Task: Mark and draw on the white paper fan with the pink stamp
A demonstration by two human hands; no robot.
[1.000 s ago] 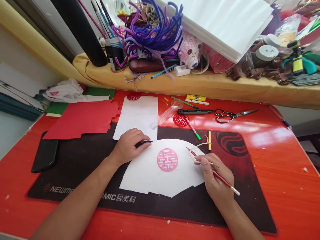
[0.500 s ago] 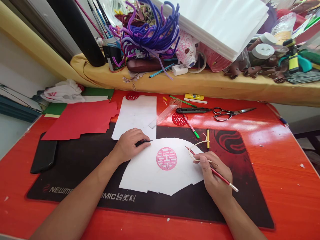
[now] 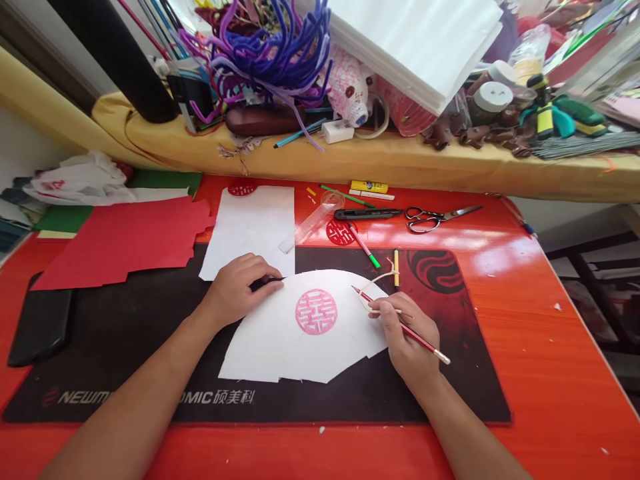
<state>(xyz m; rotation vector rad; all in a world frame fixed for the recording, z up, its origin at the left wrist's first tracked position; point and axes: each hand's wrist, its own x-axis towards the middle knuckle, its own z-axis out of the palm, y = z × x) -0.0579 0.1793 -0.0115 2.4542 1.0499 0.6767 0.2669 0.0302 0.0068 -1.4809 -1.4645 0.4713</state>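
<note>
A white fan-shaped paper [image 3: 270, 340] with a pink round pattern lies on the black mat [image 3: 200, 360]. My left hand [image 3: 243, 290] pinches the paper's upper left edge between thumb and fingers. Closed round a red pencil [image 3: 423, 341], my right hand [image 3: 413, 333] rests at the paper's right edge, with the pencil's point over the upper right part of the sheet. A thin cream-coloured loop [image 3: 367, 279] also passes through the right hand's fingers; what it is I cannot make out.
Red paper [image 3: 130, 240] and a black phone [image 3: 43, 327] lie left. Behind the fan shape are a white sheet [image 3: 250, 230], clear ruler [image 3: 313, 223], black cutter [image 3: 367, 214], scissors [image 3: 440, 217] and markers. A cluttered ledge [image 3: 310, 160] runs along the back.
The whole view has shifted, so the table's things appear further left. Both hands keep their holds, and the pencil's place over the paper looks nearly the same.
</note>
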